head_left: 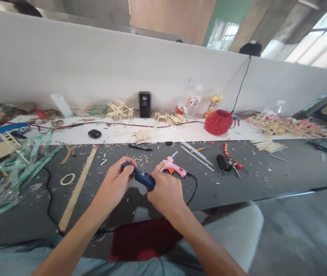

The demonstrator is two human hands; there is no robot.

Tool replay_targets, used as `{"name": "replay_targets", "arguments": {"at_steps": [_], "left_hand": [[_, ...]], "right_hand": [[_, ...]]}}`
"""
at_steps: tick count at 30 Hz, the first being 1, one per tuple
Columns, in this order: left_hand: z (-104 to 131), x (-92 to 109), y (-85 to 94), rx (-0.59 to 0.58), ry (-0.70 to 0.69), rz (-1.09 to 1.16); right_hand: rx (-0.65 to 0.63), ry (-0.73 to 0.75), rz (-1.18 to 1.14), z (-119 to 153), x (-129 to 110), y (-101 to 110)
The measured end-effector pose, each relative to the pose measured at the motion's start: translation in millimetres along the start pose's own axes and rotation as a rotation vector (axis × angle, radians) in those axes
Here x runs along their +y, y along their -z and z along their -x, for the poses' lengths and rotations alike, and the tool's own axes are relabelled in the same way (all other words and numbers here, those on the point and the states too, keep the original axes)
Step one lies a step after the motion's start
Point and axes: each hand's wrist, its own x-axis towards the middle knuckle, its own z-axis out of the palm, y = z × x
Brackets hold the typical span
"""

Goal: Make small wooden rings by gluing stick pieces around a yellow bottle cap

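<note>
A dark blue elongated tool (pixel 142 178), its exact kind not clear, is held in the air over the front of the dark tabletop. My left hand (pixel 120 175) pinches its far-left end between thumb and fingers. Wrapped round its other end is my right hand (pixel 166 191), closed, hiding part of it. Just behind my right hand a pink hot glue gun (pixel 171 166) with an orange trigger lies on the table, a black cord running from it. A black pen (pixel 140 147) and scattered wood crumbs lie beyond my hands.
Clear sticks (pixel 198 153), a key fob (pixel 223 163) and a red folded-paper vase (pixel 218 122) sit to the right. Wooden stick pieces (pixel 120 110) stand along the back wall. At left are a wooden strip (pixel 78 189), a tape ring (pixel 67 179) and green-edged plastic packets (pixel 10 184).
</note>
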Motion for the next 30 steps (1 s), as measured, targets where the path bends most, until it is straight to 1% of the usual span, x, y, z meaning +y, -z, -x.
{"name": "replay_targets", "arguments": {"at_steps": [4,9,12,15,20,25,30], "left_hand": [[-16.6,9.3,10.1,0.092,0.03,0.041],[-39.0,17.6,25.1,0.258,0.0,0.108],[-49.9,17.1,29.2,0.325,-0.012,0.153],[-56.5,12.0,30.0,0.383,-0.018,0.189],[-59.5,4.1,27.0,0.387,0.008,0.236],[-52.6,7.1,21.6,0.333,0.057,0.279],[-52.0,13.4,25.3,0.273,0.122,0.341]], "right_hand": [[0.01,0.065,0.06,-26.3,-12.0,10.3],[0.015,0.172,0.117,-66.5,-31.5,28.6],[-0.002,0.225,0.151,-86.4,-39.4,38.2],[-0.026,0.267,0.185,-98.9,-42.0,42.2],[-0.069,0.312,0.233,-109.9,-36.9,39.8],[-0.106,0.35,0.27,-115.5,-29.8,38.8],[-0.057,0.395,0.292,-111.3,-27.8,48.1]]}}
